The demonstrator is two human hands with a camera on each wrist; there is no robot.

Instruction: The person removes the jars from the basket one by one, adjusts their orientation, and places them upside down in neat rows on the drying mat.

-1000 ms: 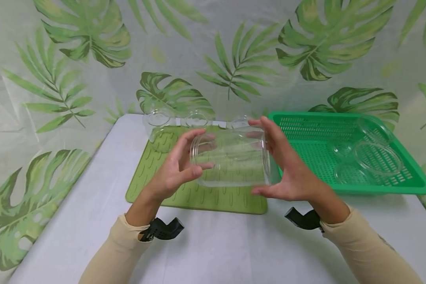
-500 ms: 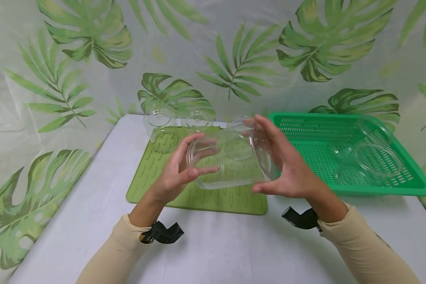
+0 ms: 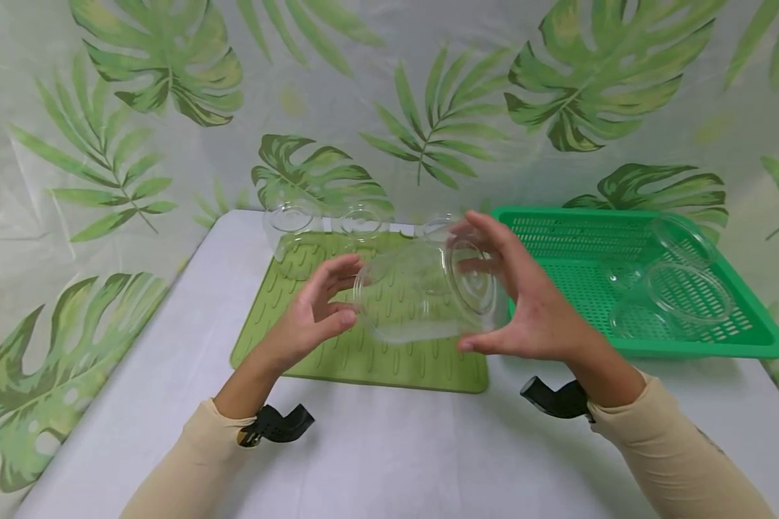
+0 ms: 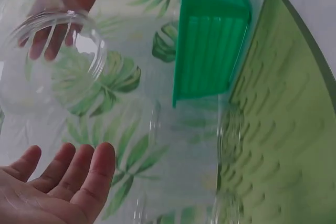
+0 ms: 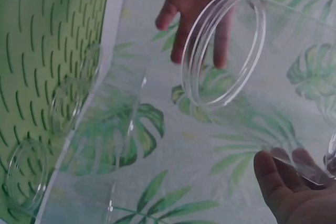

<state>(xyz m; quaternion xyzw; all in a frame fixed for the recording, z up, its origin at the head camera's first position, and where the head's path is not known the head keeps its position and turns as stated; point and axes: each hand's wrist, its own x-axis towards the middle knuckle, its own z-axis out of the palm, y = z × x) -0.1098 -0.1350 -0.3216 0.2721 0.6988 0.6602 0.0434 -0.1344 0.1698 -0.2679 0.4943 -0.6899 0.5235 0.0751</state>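
A clear, see-through jar [image 3: 409, 303] is held on its side above the green mat. Its ridged mouth [image 5: 191, 61] points left, and its base tilts toward the viewer at right. My right hand [image 3: 535, 310] grips the base end, thumb below and fingers over the far side. Beside the mouth, my left hand [image 3: 318, 317] has loosely bent fingers. In the left wrist view that left hand [image 4: 60, 187] stands apart from the jar [image 4: 31, 82], palm and fingers bare. Part of the right hand's fingers shows through the glassy wall.
Three similar clear jars, the leftmost one [image 3: 292, 238] included, stand along the back of the green ridged mat [image 3: 389, 371]. To the right, a green slotted basket [image 3: 623, 349] contains several clear jars [image 3: 691, 292]. A leaf-patterned cloth [image 3: 422, 94] hangs behind the white table [image 3: 389, 454].
The jar's base has swung toward the viewer in my right hand. My left hand has come off the mouth end and drawn back a little to the left.
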